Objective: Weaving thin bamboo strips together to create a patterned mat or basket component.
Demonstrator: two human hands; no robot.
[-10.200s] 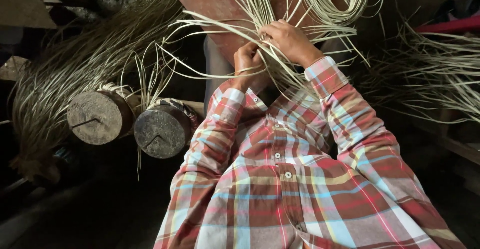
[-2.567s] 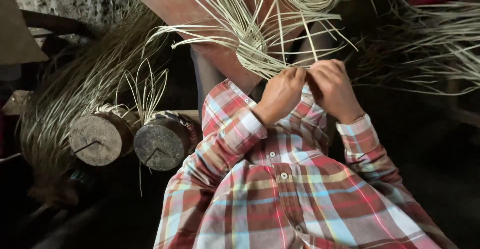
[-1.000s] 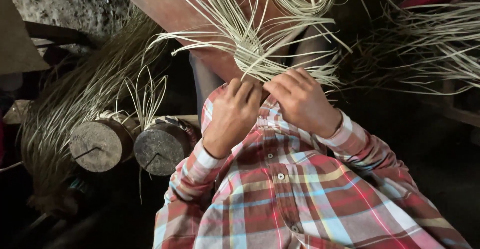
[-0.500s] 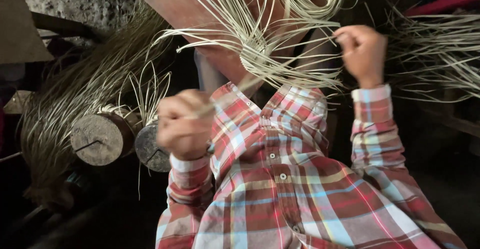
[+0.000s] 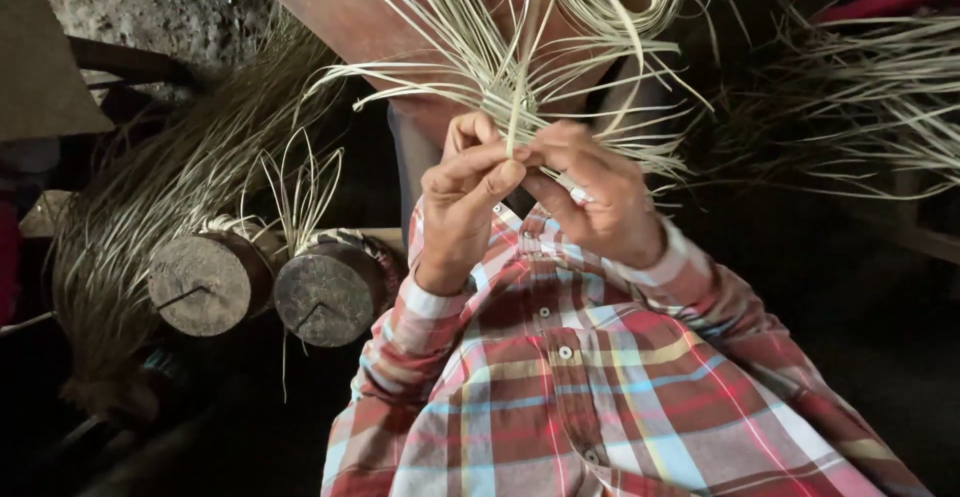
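Observation:
A woven piece of pale straw strands [image 5: 520,87] hangs in front of my chest, its loose ends fanning out above a brown wooden board [image 5: 350,17]. My left hand [image 5: 465,202] pinches one upright straw strand between thumb and fingers just below the woven knot. My right hand [image 5: 590,197] is closed on the strands beside it, its fingers touching the left hand. Both wrists come out of red, white and blue plaid shirt sleeves [image 5: 590,397].
Two round wooden blocks [image 5: 200,282] [image 5: 325,297] wrapped with woven straw stand at the left. A large bundle of loose straw [image 5: 160,207] lies behind them. More straw [image 5: 860,97] spreads at the right over a dark floor.
Half a second ago my hands were pulled wide apart, drawing a strand out. Now both have come back together at the woven knot.

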